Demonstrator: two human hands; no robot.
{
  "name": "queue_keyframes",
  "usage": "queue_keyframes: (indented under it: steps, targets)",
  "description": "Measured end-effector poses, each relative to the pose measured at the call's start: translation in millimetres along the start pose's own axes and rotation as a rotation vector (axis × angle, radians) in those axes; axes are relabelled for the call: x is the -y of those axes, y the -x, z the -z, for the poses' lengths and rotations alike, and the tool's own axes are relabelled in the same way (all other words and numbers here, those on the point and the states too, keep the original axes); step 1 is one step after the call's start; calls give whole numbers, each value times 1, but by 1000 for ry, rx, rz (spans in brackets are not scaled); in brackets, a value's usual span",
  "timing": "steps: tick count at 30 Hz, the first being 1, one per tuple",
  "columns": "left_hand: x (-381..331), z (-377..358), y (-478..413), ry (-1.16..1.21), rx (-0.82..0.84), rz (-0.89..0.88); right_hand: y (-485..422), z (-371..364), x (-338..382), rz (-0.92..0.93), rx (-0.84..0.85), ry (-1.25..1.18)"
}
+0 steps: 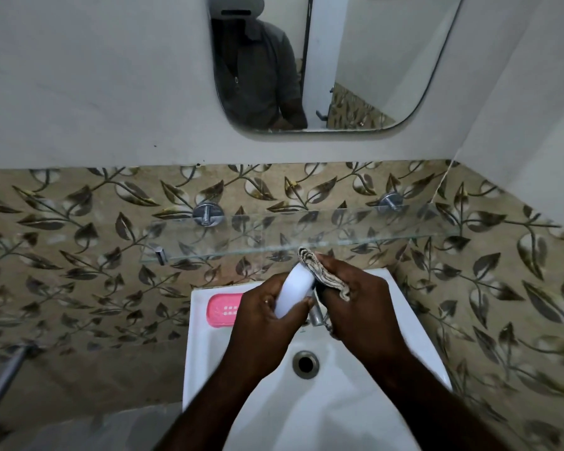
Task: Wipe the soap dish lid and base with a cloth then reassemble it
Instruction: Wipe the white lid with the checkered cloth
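Fingers [293,307] clamp white lid [293,292]; right hand [355,304] presses cloth [323,271] along its edge.

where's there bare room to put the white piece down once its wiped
The glass shelf under the mirror is bare. The white sink's basin around the drain hole is open too. Its back ledge is crowded: the pink soap dish base at left, the metal tap under both hands.

A white sink [209,359] carries a pink base [223,310] on its rim at ten o'clock from the drain [305,363].
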State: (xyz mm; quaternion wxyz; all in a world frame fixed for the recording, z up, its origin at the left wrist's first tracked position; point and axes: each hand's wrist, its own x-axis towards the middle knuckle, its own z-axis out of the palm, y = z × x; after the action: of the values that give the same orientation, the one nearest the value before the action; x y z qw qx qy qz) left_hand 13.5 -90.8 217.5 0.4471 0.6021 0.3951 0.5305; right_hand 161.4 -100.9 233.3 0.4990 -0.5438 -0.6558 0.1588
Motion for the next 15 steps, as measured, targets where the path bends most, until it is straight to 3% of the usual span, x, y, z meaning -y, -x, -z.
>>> queue_keyframes:
  steps: [4, 5, 9, 11, 13, 15]
  targets:
    - [-2, 4, -3, 53, 1, -5, 12, -9, 15, 278, 76, 121]
    - [-2, 5, -3, 64, 3, -8, 10, -8, 11, 275, 115, 89]
    - [-1, 4, 3, 30, -25, 9, -4, 1, 0, -62, 102, -136]
    - [-2, 4, 3, 45, -28, 10, 0, -1, 13, 11, 86, -53]
    - [-3, 6, 1, 87, -37, 3, 11, -8, 25, 207, 88, 63]
    - [-2, 7, 1, 85, -54, 0, 8, -9, 20, 194, 110, 26]
